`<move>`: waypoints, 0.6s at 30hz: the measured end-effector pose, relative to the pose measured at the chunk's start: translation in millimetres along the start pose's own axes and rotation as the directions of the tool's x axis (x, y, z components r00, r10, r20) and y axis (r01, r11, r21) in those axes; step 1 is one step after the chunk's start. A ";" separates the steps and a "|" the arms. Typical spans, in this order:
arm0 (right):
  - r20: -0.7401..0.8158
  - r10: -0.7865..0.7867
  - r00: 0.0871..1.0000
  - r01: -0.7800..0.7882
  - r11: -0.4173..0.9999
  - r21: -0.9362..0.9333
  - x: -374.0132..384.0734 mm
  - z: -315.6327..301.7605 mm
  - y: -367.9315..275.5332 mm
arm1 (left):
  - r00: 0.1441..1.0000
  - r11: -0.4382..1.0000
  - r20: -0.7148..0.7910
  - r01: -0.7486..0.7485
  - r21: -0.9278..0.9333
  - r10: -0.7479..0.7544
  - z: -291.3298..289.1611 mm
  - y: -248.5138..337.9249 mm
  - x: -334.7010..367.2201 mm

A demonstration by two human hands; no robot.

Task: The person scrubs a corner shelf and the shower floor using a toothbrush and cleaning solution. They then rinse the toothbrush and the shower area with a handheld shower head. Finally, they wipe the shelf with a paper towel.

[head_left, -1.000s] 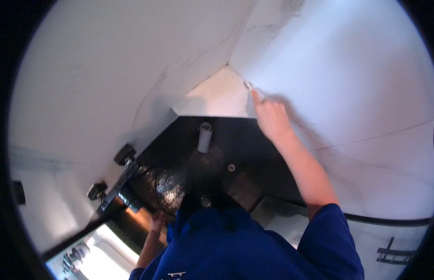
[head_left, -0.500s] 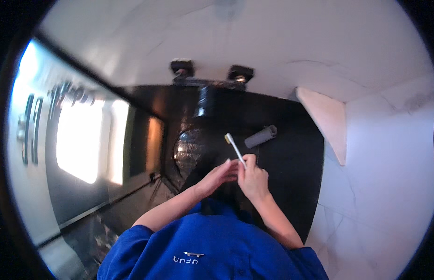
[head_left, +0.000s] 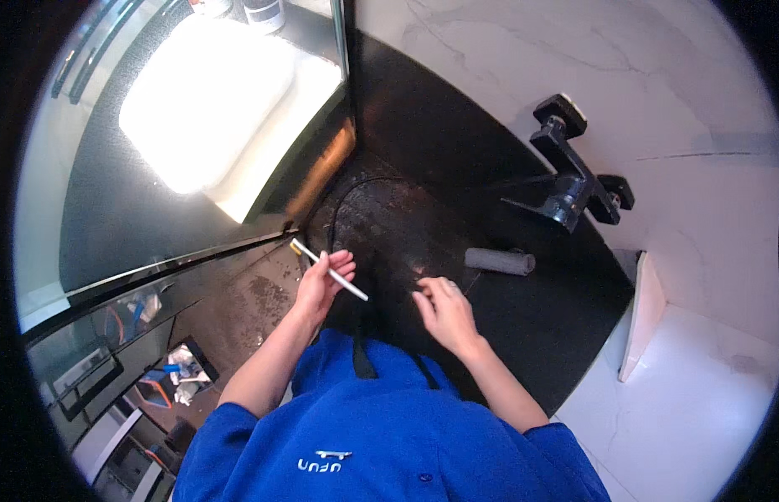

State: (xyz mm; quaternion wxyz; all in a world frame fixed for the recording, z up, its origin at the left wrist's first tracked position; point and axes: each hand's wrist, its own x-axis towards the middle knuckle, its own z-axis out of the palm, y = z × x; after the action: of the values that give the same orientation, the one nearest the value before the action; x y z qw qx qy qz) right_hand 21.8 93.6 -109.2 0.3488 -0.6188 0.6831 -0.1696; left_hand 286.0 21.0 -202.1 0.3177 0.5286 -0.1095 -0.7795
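Observation:
A white toothbrush (head_left: 347,286) with yellowish bristles lies slantwise across my left hand (head_left: 321,286), pinched between the thumb and the palm side. Its bristle end points up and left, toward the bottom edge of the glass panel. To the right and separate from it, my right hand (head_left: 446,314) has its fingers loosely bent and apart, with nothing in them. Beyond that hand, a grey rolled cloth (head_left: 500,261) rests on the dark floor (head_left: 523,335).
A black wall-mounted mixer tap (head_left: 569,180) juts out at the right. Nearer, a pale corner shelf (head_left: 645,318) sticks out from the marble wall. A glass panel (head_left: 322,138) bounds the left side. A black hose (head_left: 346,197) curves over the floor beside it.
The toothbrush has passed from my right hand to my left. My hands have drawn apart, and the view has turned left, showing more of the glass panel and the area past it.

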 end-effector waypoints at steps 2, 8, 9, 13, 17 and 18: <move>-0.028 -0.218 0.976 0.218 0.976 0.025 18.0 10.0 -6.3 | 0.995 0.993 0.097 -0.026 0.113 0.015 6.4 -4.6 -6.7; 0.019 -0.025 1.000 0.015 0.907 0.421 27.5 -32.5 -60.7 | 0.750 0.824 0.567 -0.528 0.204 0.340 138.6 29.5 -43.8; -0.099 -0.044 0.994 0.075 0.939 0.335 22.2 -56.4 -67.2 | 0.732 0.808 0.585 -0.551 0.206 0.350 161.7 36.8 -47.6; -0.390 -0.307 0.868 0.183 0.929 -0.323 16.5 -188.1 -44.3 | 0.708 0.809 0.625 -0.552 0.201 0.328 201.1 35.9 -61.0; -0.178 -0.284 0.942 -0.013 0.499 -0.867 25.1 -277.4 -64.8 | 0.818 0.884 0.525 -0.405 0.232 0.237 200.9 9.1 -56.5; -0.139 -0.376 0.916 0.052 0.455 -0.889 40.2 -281.5 -71.3 | 0.845 0.903 0.497 -0.354 0.242 0.199 198.4 3.5 -53.0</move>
State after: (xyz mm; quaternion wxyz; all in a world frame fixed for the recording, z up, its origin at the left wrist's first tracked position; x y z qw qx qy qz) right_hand -119.2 -14.1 124.2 -0.1519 -0.7551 0.6349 0.0598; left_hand 122.7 18.0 -77.6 0.3017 0.3515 -0.3843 -0.7986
